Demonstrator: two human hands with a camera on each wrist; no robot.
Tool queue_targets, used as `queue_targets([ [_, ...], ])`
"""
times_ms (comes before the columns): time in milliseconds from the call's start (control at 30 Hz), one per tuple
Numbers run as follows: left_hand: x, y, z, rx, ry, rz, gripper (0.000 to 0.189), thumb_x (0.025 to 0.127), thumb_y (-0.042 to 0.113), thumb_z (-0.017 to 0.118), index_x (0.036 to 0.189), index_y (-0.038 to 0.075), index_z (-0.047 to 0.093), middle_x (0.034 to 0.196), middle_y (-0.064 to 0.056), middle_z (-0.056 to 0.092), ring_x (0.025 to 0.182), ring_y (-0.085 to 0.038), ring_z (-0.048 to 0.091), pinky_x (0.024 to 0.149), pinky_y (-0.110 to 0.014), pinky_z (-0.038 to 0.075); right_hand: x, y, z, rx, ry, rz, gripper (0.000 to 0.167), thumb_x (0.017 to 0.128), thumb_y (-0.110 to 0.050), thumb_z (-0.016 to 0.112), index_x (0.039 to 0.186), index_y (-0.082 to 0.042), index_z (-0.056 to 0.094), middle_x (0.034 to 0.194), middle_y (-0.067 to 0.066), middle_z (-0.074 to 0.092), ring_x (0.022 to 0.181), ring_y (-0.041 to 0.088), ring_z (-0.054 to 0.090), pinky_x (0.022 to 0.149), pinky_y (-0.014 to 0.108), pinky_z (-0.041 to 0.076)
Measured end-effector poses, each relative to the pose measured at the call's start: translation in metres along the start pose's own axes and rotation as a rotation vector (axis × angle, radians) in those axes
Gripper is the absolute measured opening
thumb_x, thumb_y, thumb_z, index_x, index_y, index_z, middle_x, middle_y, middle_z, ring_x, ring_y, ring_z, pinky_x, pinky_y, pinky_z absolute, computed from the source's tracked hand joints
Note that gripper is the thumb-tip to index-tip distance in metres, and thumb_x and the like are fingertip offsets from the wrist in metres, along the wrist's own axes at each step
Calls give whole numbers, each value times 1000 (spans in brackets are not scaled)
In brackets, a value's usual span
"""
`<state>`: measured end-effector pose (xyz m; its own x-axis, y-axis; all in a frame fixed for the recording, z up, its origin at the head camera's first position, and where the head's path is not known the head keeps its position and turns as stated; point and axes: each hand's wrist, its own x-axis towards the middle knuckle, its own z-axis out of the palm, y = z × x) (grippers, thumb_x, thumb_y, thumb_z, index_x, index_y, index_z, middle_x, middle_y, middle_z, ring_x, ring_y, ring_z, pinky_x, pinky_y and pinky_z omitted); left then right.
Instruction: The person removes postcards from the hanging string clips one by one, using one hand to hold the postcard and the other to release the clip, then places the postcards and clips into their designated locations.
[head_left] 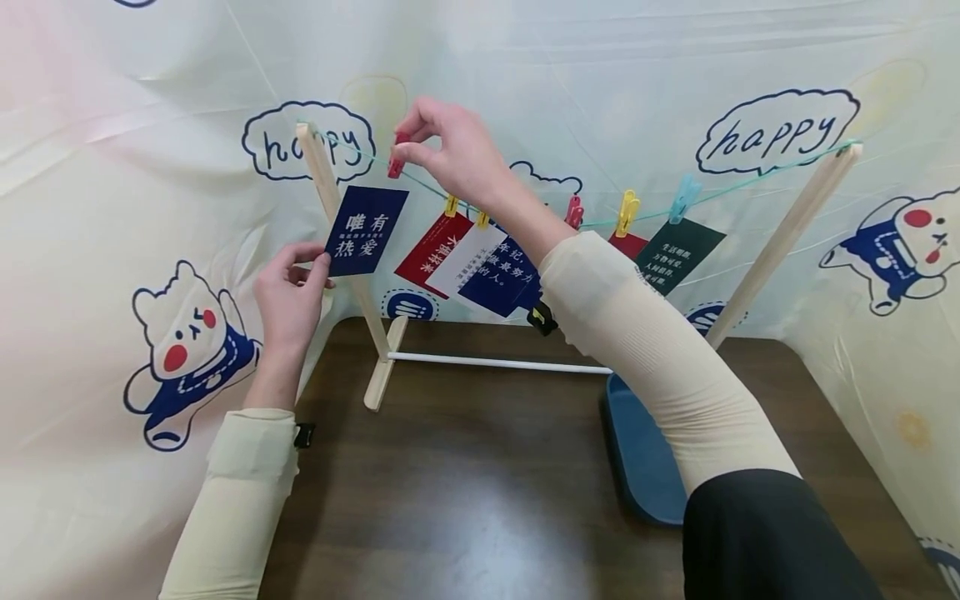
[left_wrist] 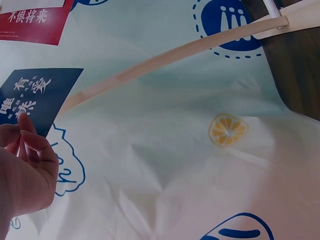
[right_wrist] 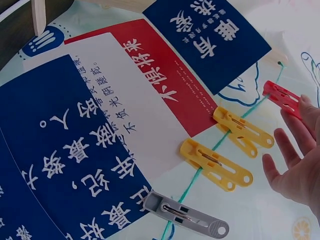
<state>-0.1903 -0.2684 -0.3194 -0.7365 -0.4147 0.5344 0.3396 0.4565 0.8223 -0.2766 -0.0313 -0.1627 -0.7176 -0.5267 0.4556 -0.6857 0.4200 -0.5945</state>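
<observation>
Right hand point(head_left: 457, 158) pinches a red peg point(head_left: 396, 162) on the green line point(right_wrist: 256, 107), near the line's left end. Just beside it, the left hand point(head_left: 288, 292) grips a navy card point(head_left: 367, 231) by its lower left corner; the card's top edge looks unclipped. Pegging this card seems the step in hand; the next move likely calls for bringing that top edge into the peg's mouth. Rightward along the line hang a red card point(right_wrist: 165, 75), a white card point(right_wrist: 160, 155) and a green card point(head_left: 678, 258). Beyond, the wooden rack point(head_left: 783, 246) stands along the desk's point(head_left: 450, 475) far edge.
</observation>
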Motion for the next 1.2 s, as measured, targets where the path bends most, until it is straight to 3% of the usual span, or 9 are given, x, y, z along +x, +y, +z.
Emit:
queue_targets([
  [200, -5, 0, -6, -7, -5, 2, 21, 100, 12, 68, 114, -2, 74, 100, -5, 72, 61, -5, 62, 55, -16, 45, -1, 0, 2, 20, 12, -10, 20, 105, -24, 65, 120, -11, 66, 113, -3, 76, 121, 6, 61, 107, 17, 36],
  [400, -10, 3, -8, -3, 1, 8, 20, 100, 13, 69, 114, -1, 74, 97, 0, 72, 61, -5, 63, 56, -16, 45, -3, -1, 1, 20, 43, -36, 16, 104, -22, 66, 116, -11, 67, 114, -3, 75, 115, 6, 63, 103, 17, 39],
  [600, -12, 5, -9, -2, -9, 6, 22, 100, 13, 69, 116, -1, 74, 101, -6, 73, 62, -5, 62, 58, -16, 47, -6, -1, 1, 57, 57, -38, 14, 104, -20, 66, 114, -10, 67, 112, -2, 74, 112, 7, 63, 101, 18, 40],
  [900, -18, 13, -8, -50, 4, 11, 21, 99, 12, 70, 113, -3, 74, 91, 7, 69, 58, -4, 60, 53, -16, 44, -10, 1, -5, 20, 83, -40, 16, 104, -21, 65, 115, -9, 67, 115, -1, 73, 113, 7, 63, 100, 17, 41],
  [1200, -33, 17, -10, -84, 15, 11, 20, 98, 10, 71, 111, -5, 74, 89, 11, 68, 54, -4, 57, 53, -17, 43, -30, 7, -7, 12, 64, -85, 17, 104, -21, 66, 117, -9, 66, 107, -3, 76, 109, 5, 64, 100, 18, 41],
])
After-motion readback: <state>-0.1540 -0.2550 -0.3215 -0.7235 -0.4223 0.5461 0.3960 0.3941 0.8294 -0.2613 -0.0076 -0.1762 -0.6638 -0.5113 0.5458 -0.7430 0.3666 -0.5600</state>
